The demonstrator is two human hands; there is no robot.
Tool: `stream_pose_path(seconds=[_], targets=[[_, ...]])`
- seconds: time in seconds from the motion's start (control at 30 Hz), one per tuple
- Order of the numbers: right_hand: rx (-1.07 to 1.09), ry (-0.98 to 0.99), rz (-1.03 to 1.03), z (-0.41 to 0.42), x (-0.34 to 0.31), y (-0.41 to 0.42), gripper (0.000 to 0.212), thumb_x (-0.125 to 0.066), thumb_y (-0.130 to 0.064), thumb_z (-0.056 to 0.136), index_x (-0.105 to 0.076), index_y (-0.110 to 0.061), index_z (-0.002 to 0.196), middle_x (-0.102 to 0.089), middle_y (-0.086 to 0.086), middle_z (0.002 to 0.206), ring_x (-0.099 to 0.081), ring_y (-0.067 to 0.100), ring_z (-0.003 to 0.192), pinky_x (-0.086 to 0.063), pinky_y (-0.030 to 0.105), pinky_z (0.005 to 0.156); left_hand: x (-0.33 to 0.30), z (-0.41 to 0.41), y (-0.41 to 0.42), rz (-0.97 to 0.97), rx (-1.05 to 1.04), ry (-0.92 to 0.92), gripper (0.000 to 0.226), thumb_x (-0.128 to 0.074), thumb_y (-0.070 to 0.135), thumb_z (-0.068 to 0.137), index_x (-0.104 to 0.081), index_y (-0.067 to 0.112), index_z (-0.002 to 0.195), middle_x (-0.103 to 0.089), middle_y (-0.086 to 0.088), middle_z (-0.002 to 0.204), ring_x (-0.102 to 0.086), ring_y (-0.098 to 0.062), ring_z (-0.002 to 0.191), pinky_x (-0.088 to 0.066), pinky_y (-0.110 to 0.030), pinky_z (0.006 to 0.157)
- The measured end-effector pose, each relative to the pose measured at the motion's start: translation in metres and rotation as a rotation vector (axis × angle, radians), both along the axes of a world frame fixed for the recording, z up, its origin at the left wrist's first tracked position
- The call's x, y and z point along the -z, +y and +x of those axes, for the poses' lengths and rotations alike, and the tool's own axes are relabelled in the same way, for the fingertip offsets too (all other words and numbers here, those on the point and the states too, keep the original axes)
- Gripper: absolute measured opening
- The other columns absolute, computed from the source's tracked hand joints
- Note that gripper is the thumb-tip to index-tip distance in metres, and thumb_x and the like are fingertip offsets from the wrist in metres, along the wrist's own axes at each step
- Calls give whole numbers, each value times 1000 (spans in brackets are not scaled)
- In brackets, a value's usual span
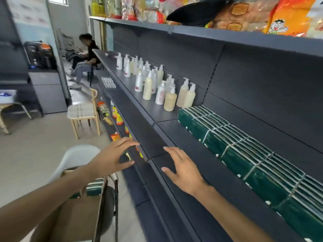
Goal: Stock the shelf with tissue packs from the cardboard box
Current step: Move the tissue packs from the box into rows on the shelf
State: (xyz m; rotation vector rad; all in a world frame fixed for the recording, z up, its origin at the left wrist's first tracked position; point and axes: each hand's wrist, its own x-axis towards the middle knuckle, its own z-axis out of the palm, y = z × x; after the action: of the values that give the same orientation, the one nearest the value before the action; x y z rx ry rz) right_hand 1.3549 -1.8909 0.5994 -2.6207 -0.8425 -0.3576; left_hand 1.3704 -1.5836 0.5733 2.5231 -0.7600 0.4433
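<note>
Head view — shelf (174, 137) dark and bare at its front, green tissue packs (244, 154) lined along the back, right of the pump bottles (157, 84). I see my left hand (111, 158) off the shelf edge, fingers spread, holding nothing. Right hand (183, 170) over the shelf front, fingers straight, empty. Cardboard box (78, 206) below on a white chair (76, 158) — more packs inside.

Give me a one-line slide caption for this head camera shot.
Both hands, left and right, open and empty at the shelf beside green tissue packs.
</note>
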Motion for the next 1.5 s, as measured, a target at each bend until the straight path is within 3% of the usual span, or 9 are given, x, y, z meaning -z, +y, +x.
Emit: stream_pose_path(seconds=[0.13, 0.3, 0.5, 0.67, 0.83, 1.0, 1.17, 1.33, 1.5], targets=[[-94, 62, -2, 14, 23, 81, 60, -55, -43, 97, -34, -23, 149, -39, -9, 146, -35, 10, 133, -33, 25, 109, 22, -8, 79, 22, -96, 49, 59, -58, 55, 90, -43, 36, 144, -45, 12, 145, -45, -10, 132, -37, -28, 107], [-194, 154, -22, 26, 70, 185, 59, -59, -37, 96, -37, -19, 148, -42, -3, 147, -36, 14, 135, -33, 30, 110, 65, -20, 177, -1, -193, 159, 56, -69, 42, 90, -46, 35, 141, -47, 12, 141, -45, -11, 129, -37, -29, 106], [-282, 287, -93, 39, 156, 294, 57, -62, -34, 94, -42, -17, 144, -48, 0, 143, -42, 18, 130, -42, 36, 103, 145, -36, 283, 5, -281, 332, 52, -58, 48, 89, -49, 31, 138, -49, 7, 142, -48, -16, 129, -43, -36, 106], [-358, 373, -205, 39, 247, 352, 51, -64, -25, 94, -47, -15, 141, -54, 4, 138, -50, 23, 125, -44, 37, 100, 237, -56, 336, 7, -287, 562, 55, -70, 19, 87, -51, 26, 138, -52, 2, 138, -49, -15, 123, -41, -28, 103], [-331, 520, -287, 18, 351, 381, 50, -67, -14, 91, -51, -13, 138, -58, 7, 133, -55, 26, 122, -52, 41, 98, 338, -72, 351, 26, -299, 778, 51, -63, 11, 92, -51, 21, 140, -50, 0, 141, -51, -20, 125, -42, -31, 103], [-328, 634, -485, -5, 453, 395, 62, -68, -8, 89, -43, -15, 145, -56, 6, 136, -53, 24, 124, -48, 39, 103, 447, -82, 340, 55, -342, 1005, 61, -61, 9, 94, -40, 25, 149, -45, 0, 146, -50, -22, 127, -43, -32, 103], [-301, 649, -611, -20, 538, 404, 67, -69, -8, 86, -40, -15, 146, -54, 12, 135, -52, 30, 124, -45, 46, 105, 540, -87, 321, 155, -416, 1055, 76, -62, -5, 84, -37, 20, 151, -46, -8, 147, -47, -29, 130, -39, -36, 109], [-266, 708, -683, -27, 589, 408, 60, -57, -3, 92, -36, -9, 148, -55, 16, 133, -53, 32, 122, -42, 43, 108, 585, -97, 303, 430, -444, 1235, 64, -49, 7, 96, -28, 27, 153, -44, -7, 148, -40, -32, 135, -25, -45, 118], [-244, 772, -703, -23, 613, 415, 57, -56, -4, 93, -37, -10, 146, -54, 13, 133, -53, 30, 122, -42, 43, 107, 608, -105, 304, 452, -508, 1156, 54, -50, 17, 98, -34, 29, 148, -51, -2, 142, -43, -28, 133, -19, -45, 120]])
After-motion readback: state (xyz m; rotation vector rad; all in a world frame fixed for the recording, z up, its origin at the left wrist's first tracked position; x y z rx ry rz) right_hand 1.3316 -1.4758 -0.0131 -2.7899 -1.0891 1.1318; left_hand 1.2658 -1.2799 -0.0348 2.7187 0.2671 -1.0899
